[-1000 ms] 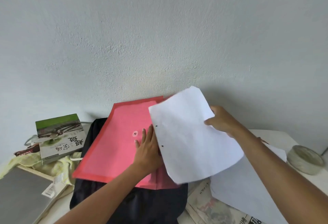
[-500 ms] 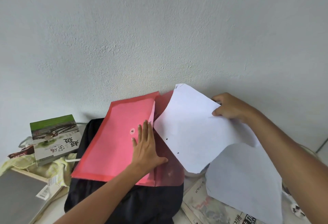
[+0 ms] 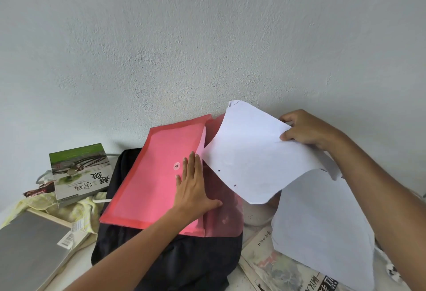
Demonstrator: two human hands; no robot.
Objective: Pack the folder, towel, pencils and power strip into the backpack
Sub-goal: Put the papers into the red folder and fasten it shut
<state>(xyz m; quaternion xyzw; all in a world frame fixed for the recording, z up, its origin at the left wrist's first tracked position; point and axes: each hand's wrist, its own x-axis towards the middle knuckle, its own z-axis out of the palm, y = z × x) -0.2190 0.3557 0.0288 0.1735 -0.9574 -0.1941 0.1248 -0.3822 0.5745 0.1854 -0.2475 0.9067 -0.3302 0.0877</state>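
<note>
Folder (image 3: 159, 175) lies flat on the backpack (image 3: 184, 258), pinned by the flat, open left hand (image 3: 193, 189); right hand (image 3: 306, 130) pinches a white sheet (image 3: 253, 157) at its mouth. Loading papers, probably; next, slide it in squarely.

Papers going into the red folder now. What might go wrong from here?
1. The white sheet, pinched only at one edge by the right hand, sags and curls; its leading corner may catch the red folder mouth and crumple.
2. The folder rests on the soft black backpack, pressed flat by the left hand; it may slide.
3. A second sheet below could be left out.
</note>
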